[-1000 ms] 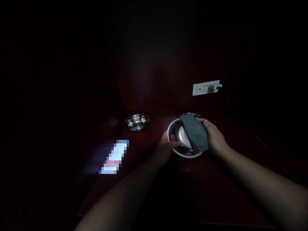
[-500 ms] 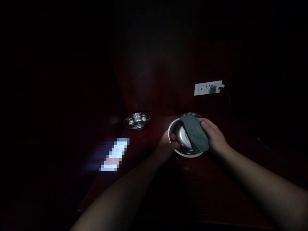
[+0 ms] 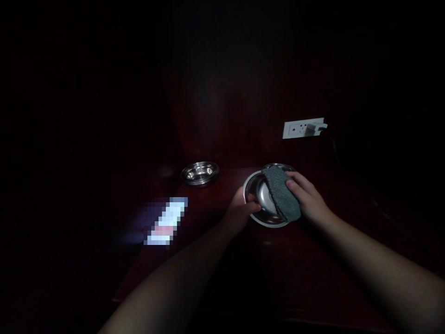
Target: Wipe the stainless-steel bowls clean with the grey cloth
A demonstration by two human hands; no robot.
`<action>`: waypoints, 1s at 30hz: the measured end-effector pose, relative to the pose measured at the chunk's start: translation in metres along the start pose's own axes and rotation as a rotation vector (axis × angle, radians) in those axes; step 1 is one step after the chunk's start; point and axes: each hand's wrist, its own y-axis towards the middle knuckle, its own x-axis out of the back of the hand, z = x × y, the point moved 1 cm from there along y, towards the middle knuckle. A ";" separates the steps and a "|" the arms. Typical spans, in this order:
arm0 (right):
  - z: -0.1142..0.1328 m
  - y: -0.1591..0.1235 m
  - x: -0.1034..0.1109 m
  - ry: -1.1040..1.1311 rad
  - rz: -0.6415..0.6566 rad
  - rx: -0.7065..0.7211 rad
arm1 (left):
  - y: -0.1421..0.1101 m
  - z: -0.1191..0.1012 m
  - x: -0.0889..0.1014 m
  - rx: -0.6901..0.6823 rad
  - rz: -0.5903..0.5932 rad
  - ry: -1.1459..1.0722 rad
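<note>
Left grip (image 3: 240,212) clasps bowl (image 3: 264,199); right grip (image 3: 308,197) clasps cloth (image 3: 283,195).

Single head-worn view, facing forward, angled down

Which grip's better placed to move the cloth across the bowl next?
Right, probably: the right grip holds the gray-green cloth over part of the bowl, while the left grip is busy holding that bowl by its left side.
</note>
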 end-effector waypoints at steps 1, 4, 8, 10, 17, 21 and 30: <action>0.000 0.000 0.000 0.001 0.005 0.003 | 0.000 0.000 0.000 0.001 0.003 0.005; -0.002 0.000 0.001 0.008 0.013 -0.002 | 0.000 -0.001 0.000 0.004 0.008 0.016; -0.004 -0.001 0.002 0.018 0.007 -0.020 | 0.000 -0.003 -0.002 -0.019 0.025 -0.006; -0.005 -0.001 0.002 0.032 0.019 -0.018 | -0.001 -0.004 -0.003 -0.022 0.025 -0.012; -0.004 0.000 0.002 0.021 0.021 -0.003 | -0.002 -0.004 -0.005 -0.013 -0.011 -0.043; -0.003 -0.001 0.000 0.033 0.024 -0.019 | -0.002 -0.001 -0.004 -0.039 0.007 -0.062; -0.009 -0.001 0.000 0.016 0.019 0.002 | 0.005 0.007 0.005 -0.059 0.012 -0.086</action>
